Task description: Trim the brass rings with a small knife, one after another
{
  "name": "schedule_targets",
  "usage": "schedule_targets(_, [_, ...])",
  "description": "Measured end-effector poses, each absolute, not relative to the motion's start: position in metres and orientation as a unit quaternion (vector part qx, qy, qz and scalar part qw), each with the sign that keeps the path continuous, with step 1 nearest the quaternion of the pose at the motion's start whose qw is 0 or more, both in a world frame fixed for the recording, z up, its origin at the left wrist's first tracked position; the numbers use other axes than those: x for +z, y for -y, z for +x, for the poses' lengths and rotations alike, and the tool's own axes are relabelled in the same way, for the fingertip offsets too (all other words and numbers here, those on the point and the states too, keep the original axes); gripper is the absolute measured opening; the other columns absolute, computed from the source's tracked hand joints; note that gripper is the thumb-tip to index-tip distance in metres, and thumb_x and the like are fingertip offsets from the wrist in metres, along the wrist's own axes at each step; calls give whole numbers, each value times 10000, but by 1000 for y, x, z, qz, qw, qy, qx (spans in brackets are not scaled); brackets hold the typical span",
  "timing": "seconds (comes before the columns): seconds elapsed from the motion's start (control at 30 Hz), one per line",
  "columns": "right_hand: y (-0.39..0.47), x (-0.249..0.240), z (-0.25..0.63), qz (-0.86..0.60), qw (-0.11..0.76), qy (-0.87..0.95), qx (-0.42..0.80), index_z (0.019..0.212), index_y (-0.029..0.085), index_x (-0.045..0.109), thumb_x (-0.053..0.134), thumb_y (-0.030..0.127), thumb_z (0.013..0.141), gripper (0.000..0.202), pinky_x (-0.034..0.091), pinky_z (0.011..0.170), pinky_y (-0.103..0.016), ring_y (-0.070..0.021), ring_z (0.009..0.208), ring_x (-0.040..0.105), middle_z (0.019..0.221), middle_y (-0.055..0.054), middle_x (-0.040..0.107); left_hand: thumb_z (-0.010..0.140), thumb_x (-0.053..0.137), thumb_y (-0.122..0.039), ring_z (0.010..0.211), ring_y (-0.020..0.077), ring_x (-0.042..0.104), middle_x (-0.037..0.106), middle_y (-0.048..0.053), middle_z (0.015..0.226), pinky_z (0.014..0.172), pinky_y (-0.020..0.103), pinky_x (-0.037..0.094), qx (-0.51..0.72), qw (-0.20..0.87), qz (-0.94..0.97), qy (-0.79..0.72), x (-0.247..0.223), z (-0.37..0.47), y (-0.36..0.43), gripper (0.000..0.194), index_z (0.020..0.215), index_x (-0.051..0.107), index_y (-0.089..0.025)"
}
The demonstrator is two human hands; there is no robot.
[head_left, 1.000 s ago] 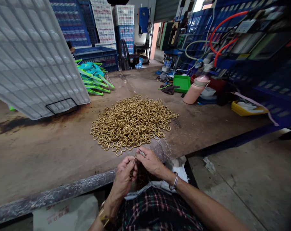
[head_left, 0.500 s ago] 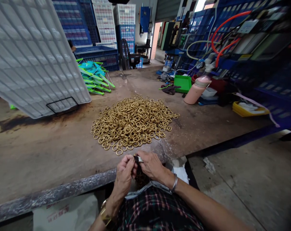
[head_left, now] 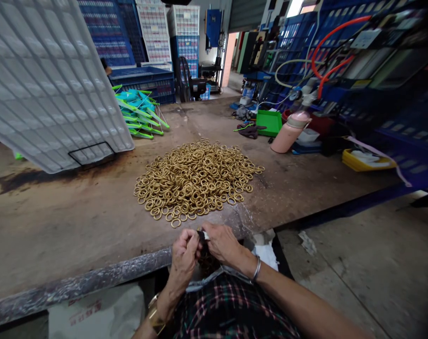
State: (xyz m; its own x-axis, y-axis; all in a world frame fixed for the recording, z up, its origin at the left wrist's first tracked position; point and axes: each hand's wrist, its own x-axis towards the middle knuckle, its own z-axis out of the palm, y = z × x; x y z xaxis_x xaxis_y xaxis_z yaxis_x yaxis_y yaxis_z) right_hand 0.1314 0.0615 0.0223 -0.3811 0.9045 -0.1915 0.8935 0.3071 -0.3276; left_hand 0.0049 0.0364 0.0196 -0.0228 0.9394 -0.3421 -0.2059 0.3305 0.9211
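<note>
A broad heap of brass-coloured rings [head_left: 196,179] lies on the table just beyond my hands. At the table's front edge my left hand [head_left: 184,249] is closed, thumb against curled fingers, on something I cannot make out. Facing it, my right hand [head_left: 224,244] is closed around a small white piece [head_left: 206,235], its kind unclear and mostly hidden by the fingers. A small dark thing shows between the two hands. Below them, dark brownish rings [head_left: 207,264] sit in shadow above my lap, partly covered by my wrists.
A large ribbed white crate [head_left: 58,84] stands tilted at the left. Behind it are bright green and teal pieces [head_left: 141,113]. To the right are a pink bottle [head_left: 286,136], a green tray [head_left: 268,122], a yellow tray [head_left: 366,161] and red hoses [head_left: 318,61].
My hands stay almost in the same place, with only slight finger movement. A little less of the white piece shows now. The ring heap looks unchanged.
</note>
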Motion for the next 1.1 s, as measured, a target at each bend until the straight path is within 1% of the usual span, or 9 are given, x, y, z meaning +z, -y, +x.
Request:
schedule_targets(0.13, [-69,18,131,-573,-10,800,178,1005,144,534,391,116,791,259,347,616,-270,-201,728,618,818,-106,671,663,641,-551,379,40,384,489,-63,501,355,149,257,458,635,321,-533,19,2,-32,401,674,492,-179])
schedule_targets(0.23, [-80,17,133,-597,-13,785,166,1015,134,517,380,99,789,267,348,606,-263,-188,714,615,822,-108,668,678,649,-523,377,40,380,482,-64,513,350,153,265,448,679,305,-496,26,1,-25,380,676,485,-179])
schedule_targets(0.4, [-95,21,124,-601,47,787,134,981,175,513,386,105,799,233,347,617,-250,-172,758,609,864,-71,670,684,672,-469,422,41,412,559,-27,617,352,150,282,493,741,191,-413,31,-3,-23,360,676,474,-169])
schedule_targets(0.5, [-102,28,107,-580,75,804,110,1047,209,487,417,119,800,272,357,628,-249,-177,802,614,934,-52,663,677,689,-440,465,47,464,610,14,710,353,141,274,516,741,135,-408,27,-10,-26,350,688,488,-153])
schedule_targets(0.6, [-111,35,92,-560,50,823,86,1152,236,430,439,123,802,368,363,607,-253,-185,774,626,932,-53,662,643,729,-387,470,61,492,603,-2,681,355,141,275,527,746,90,-398,23,-17,-28,328,764,519,-165])
schedule_targets(0.7, [-118,38,83,-565,25,822,68,1127,240,451,415,118,820,332,369,604,-259,-191,763,635,915,-64,663,604,765,-334,469,65,493,583,-25,651,367,146,295,524,763,46,-375,19,-23,-31,367,871,558,-189])
schedule_targets(0.9, [-120,31,83,-571,49,814,90,1082,218,475,457,102,757,346,342,597,-272,-204,757,630,886,-49,668,510,819,-246,551,100,552,606,14,675,370,154,318,515,769,2,-379,13,-28,-40,309,663,574,-136])
schedule_targets(1.0, [-121,27,89,-574,82,808,100,1053,212,486,461,98,742,333,319,610,-262,-185,763,619,889,-42,666,537,810,-246,608,116,577,617,29,705,379,155,327,525,759,34,-384,14,-29,-44,285,678,592,-129])
schedule_targets(1.1, [-122,24,96,-579,112,799,119,1022,209,504,442,105,759,289,296,606,-244,-162,736,607,854,-32,666,553,802,-313,609,103,562,590,8,671,373,144,313,536,746,85,-386,19,-29,-49,314,668,574,-130])
